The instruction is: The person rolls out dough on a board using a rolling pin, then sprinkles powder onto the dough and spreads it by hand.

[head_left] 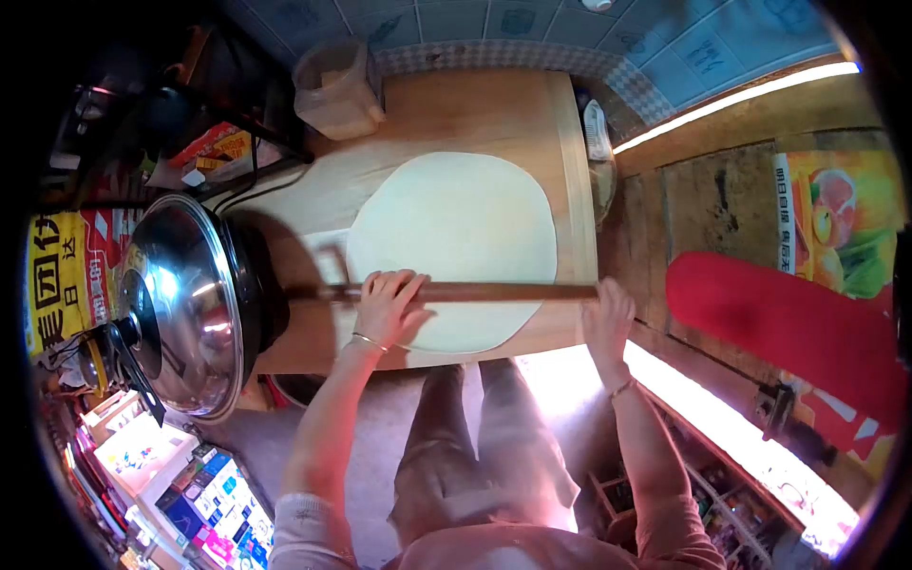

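Note:
A wide, thin round sheet of dough (456,218) lies flat on a wooden board (465,104). Across its near part runs a long brown rolling pin (503,293), which extends past the dough on both sides. My left hand (388,309) is closed over the pin near the dough's left edge, fingers curled on top. At the pin's right end, by the board's right edge, my right hand (610,318) grips it, its palm hidden. A bangle circles each wrist.
A large lidded pan (185,304) stands at the board's left edge, its cord running behind. A translucent plastic tub (337,90) sits at the back left corner. To the right are a red padded cover (779,323) and a printed fruit carton (841,218). Tiled wall (456,24) behind.

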### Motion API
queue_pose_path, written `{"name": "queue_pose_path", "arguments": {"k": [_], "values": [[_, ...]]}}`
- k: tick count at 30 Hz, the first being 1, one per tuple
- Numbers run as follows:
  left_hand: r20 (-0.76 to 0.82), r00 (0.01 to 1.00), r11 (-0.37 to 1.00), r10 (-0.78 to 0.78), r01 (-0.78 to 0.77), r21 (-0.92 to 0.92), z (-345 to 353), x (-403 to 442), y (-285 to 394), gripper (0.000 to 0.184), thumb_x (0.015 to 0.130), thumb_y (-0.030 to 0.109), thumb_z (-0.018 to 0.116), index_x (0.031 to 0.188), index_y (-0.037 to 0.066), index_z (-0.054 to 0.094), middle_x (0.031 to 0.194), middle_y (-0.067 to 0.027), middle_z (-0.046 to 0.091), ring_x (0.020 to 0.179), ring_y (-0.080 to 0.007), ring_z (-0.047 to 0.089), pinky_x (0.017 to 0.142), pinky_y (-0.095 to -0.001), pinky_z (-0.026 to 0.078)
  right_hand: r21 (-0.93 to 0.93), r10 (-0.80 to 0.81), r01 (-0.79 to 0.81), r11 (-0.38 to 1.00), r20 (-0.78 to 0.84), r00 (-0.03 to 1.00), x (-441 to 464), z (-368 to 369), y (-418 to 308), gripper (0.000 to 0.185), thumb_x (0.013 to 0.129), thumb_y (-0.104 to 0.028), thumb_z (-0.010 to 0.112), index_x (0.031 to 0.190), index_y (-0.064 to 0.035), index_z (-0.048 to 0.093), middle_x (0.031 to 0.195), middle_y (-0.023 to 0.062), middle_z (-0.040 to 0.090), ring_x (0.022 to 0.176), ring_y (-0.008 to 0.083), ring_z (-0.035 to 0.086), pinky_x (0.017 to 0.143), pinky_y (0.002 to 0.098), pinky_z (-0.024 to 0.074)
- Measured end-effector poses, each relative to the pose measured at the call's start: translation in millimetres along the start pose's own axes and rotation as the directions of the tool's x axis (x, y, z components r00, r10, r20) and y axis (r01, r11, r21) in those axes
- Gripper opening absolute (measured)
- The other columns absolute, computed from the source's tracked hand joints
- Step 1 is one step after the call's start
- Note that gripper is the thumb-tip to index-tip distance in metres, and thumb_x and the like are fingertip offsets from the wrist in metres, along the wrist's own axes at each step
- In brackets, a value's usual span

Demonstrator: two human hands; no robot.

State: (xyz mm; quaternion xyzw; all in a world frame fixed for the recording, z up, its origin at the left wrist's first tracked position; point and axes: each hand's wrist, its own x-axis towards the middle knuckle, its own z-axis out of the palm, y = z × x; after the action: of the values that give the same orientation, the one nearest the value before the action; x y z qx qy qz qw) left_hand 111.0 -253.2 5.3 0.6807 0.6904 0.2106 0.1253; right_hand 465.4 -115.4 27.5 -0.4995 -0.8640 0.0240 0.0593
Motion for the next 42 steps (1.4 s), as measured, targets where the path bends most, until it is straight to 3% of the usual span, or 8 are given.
{"name": "queue_pose_path", "arguments": {"k": [8, 14, 17, 23, 26, 28, 34, 42], "values": [[-0.212, 0.949, 0.970, -0.234, 0.243, 0.016, 56.1, 8.7, 65.5, 0.048, 0.075, 0.021, 0.070, 0.120, 0.013, 0.059, 0.099, -0.0066, 0.055, 0.096, -0.0250, 0.052, 0.083, -0.0408, 0.040, 0.596, 0.414, -0.688, -0.414, 0.797, 0.441, 8.1, 43.0, -64.5, 0.024, 0.092, -0.022, 0.062, 0.102, -0.0002, 0.057, 0.097, 0.0091, 0.060, 0.092, 0.0182, 0.060, 0.076, 0.0316, 0.0508], [-0.126, 0.952, 0.960, -0.279, 0.279, -0.018, 50.2, 8.1, 54.3, 0.046, 0.078, 0.026, 0.069, 0.120, 0.012, 0.059, 0.098, -0.0064, 0.055, 0.095, -0.0255, 0.052, 0.082, -0.0406, 0.040, 0.464, 0.251, -0.881, -0.099, 0.868, 0.429, 45.6, 32.4, -63.9, 0.042, 0.090, -0.035, 0.065, 0.064, -0.0080, 0.044, 0.058, 0.0011, 0.045, 0.045, 0.0113, 0.038, 0.042, 0.0269, 0.0299], [-0.068, 0.939, 0.941, -0.338, 0.336, -0.034, 47.9, 9.1, 59.2, 0.047, 0.081, 0.026, 0.068, 0.123, 0.009, 0.056, 0.107, -0.0091, 0.055, 0.100, -0.0283, 0.051, 0.087, -0.0432, 0.039, 0.350, 0.043, -0.709, 0.612, 0.881, 0.471, 51.9, 33.1, -67.2, 0.046, 0.091, -0.038, 0.060, 0.059, -0.0085, 0.044, 0.049, 0.0000, 0.041, 0.038, 0.0117, 0.036, 0.036, 0.0283, 0.0281], [-0.285, 0.888, 0.932, -0.362, 0.353, -0.082, -5.2, 57.8, 75.0, 0.059, 0.086, 0.024, 0.060, 0.136, -0.002, 0.040, 0.138, -0.0195, 0.042, 0.128, -0.0357, 0.039, 0.108, -0.0506, 0.026, 0.353, -0.184, -0.908, -0.228, 0.899, 0.396, 150.6, 22.8, -136.4, 0.031, 0.096, -0.025, 0.051, 0.082, 0.0015, 0.055, 0.064, 0.0112, 0.058, 0.053, 0.0185, 0.056, 0.049, 0.0308, 0.0451], [-0.248, 0.899, 0.926, -0.362, 0.378, 0.019, 23.7, 84.6, 45.7, 0.061, 0.091, 0.029, 0.051, 0.139, -0.005, 0.035, 0.147, -0.0237, 0.030, 0.140, -0.0370, 0.023, 0.114, -0.0531, 0.017, 0.676, -0.273, -0.567, 0.470, 0.722, 0.636, 182.3, 59.8, -153.7, 0.029, 0.096, -0.026, 0.050, 0.104, 0.0008, 0.058, 0.090, 0.0114, 0.065, 0.078, 0.0189, 0.064, 0.071, 0.0358, 0.0514], [0.009, 0.804, 0.787, -0.595, 0.580, 0.210, 41.0, 87.7, 52.2, 0.065, 0.092, 0.036, 0.044, 0.140, -0.007, 0.033, 0.149, -0.0240, 0.028, 0.142, -0.0363, 0.020, 0.114, -0.0549, 0.014, 0.429, -0.729, 0.682, 0.591, -0.078, 0.680, 189.4, 30.9, -166.5, 0.038, 0.092, -0.026, 0.054, 0.122, -0.0030, 0.053, 0.118, 0.0111, 0.060, 0.112, 0.0245, 0.055, 0.098, 0.0411, 0.0408], [0.201, 0.881, 0.898, -0.427, 0.440, -0.021, 70.8, -24.6, 158.9, 0.071, 0.090, 0.033, 0.044, 0.142, -0.012, 0.024, 0.150, -0.0265, 0.023, 0.143, -0.0408, 0.014, 0.115, -0.0563, 0.008, 0.270, -0.737, 0.725, 0.634, 0.497, 0.458, 43.9, 10.8, -87.8, 0.076, 0.091, -0.054, 0.044, 0.148, -0.0067, 0.027, 0.154, 0.0109, 0.026, 0.143, 0.0268, 0.021, 0.116, 0.0506, 0.0085], [-0.053, 0.771, 0.749, -0.635, 0.631, 0.202, 52.5, 51.9, 83.1, 0.061, 0.089, 0.024, 0.042, 0.140, -0.008, 0.030, 0.147, -0.0236, 0.030, 0.140, -0.0357, 0.024, 0.115, -0.0537, 0.014, 0.157, -0.747, 0.736, 0.658, 0.257, 0.613, 125.0, 35.7, -134.7, 0.066, 0.089, -0.043, 0.049, 0.139, 0.0000, 0.040, 0.148, 0.0143, 0.036, 0.140, 0.0264, 0.027, 0.114, 0.0467, 0.0179]]}}
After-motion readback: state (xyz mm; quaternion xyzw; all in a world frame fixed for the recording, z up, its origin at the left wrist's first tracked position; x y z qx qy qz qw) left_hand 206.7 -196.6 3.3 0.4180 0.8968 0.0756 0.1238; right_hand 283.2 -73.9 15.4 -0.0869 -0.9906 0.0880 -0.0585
